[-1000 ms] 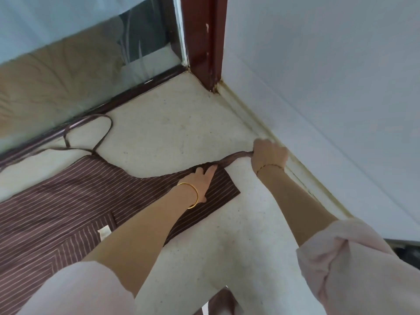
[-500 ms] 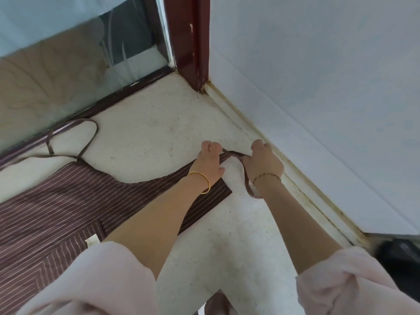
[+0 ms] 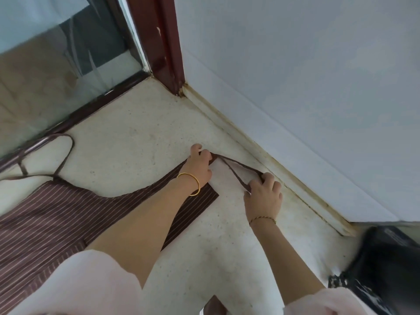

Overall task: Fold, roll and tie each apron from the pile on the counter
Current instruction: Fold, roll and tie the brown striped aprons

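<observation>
Apron (image 3: 68, 212) of brown cloth with thin white stripes lies spread flat on the pale speckled stone counter (image 3: 136, 137), its bib to the left with the neck loop (image 3: 72, 144) curling toward the glass. Its near right corner sits under the left hand (image 3: 200, 167). A second ago that hand lay flat on the corner while the right hand (image 3: 263, 194) drew the thin brown waist tie (image 3: 241, 165) out straight toward the white wall (image 3: 318, 64). Now the tie is doubled back on itself in a narrow V. The right hand has come nearer the person and grips the folded end in its curled fingers. The left hand's fingers have curled round the spot where the tie joins the cloth, seemingly pinching it there, though the knuckles hide the contact. I judge this to be gathering the loose tie into a short bundle so it can be laid on the apron before folding. Folding, rolling and tying of this apron are all still to do. A dark, blurred object (image 3: 386, 258) sits at the counter's right end.
</observation>
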`<state>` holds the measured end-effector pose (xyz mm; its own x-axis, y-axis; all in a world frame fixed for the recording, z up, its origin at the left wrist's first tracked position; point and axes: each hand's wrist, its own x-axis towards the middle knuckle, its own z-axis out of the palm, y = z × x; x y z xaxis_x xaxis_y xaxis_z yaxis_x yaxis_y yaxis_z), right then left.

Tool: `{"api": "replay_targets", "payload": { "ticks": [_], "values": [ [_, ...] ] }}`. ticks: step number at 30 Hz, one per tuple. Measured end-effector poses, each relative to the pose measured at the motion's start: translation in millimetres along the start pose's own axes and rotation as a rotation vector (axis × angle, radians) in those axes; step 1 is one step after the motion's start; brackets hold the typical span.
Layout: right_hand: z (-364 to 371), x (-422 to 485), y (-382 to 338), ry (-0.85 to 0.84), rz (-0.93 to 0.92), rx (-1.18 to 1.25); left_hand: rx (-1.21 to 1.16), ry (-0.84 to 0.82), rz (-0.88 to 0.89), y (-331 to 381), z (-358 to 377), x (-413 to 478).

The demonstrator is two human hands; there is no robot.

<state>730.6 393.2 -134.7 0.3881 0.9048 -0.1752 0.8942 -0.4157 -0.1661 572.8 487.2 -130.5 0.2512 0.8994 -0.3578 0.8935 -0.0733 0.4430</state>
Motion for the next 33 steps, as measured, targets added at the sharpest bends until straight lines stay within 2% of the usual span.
{"api": "replay_targets", "payload": {
  "ticks": [3,6,8,11,13,17,21,24,27,29,33],
  "values": [
    [-20,12,-5,0.007,-0.019,0.083,-0.109,0.084,0.018,0,-7,-3],
    [-60,36,-23,-0.151,-0.062,0.234,-0.239,0.189,0.043,8,-24,-7],
    [-88,52,-37,-0.180,-0.144,0.231,-0.341,0.202,0.093,17,-38,-10],
    [-122,65,-60,-0.181,-0.267,0.168,-0.468,0.200,0.199,32,-54,-18],
    [-138,67,-78,-0.165,-0.373,0.140,-0.542,0.264,0.255,40,-65,-26],
    [-156,56,-103,-0.076,-0.507,0.247,-0.595,0.384,0.295,49,-90,-42],
    [-164,35,-125,0.024,-0.623,0.407,-0.678,0.430,0.217,46,-117,-65],
    [-162,20,-134,-0.021,-0.669,0.681,-0.744,0.474,0.149,33,-130,-82],
    [-149,14,-135,-0.038,-0.595,0.884,-0.837,0.542,0.010,5,-133,-101],
    [-129,11,-135,-0.054,-0.457,0.883,-0.900,0.594,-0.104,-20,-128,-116],
    [-63,-14,-138,-0.311,-0.246,0.661,-0.890,0.605,-0.364,-77,-99,-146]
  ]
}}
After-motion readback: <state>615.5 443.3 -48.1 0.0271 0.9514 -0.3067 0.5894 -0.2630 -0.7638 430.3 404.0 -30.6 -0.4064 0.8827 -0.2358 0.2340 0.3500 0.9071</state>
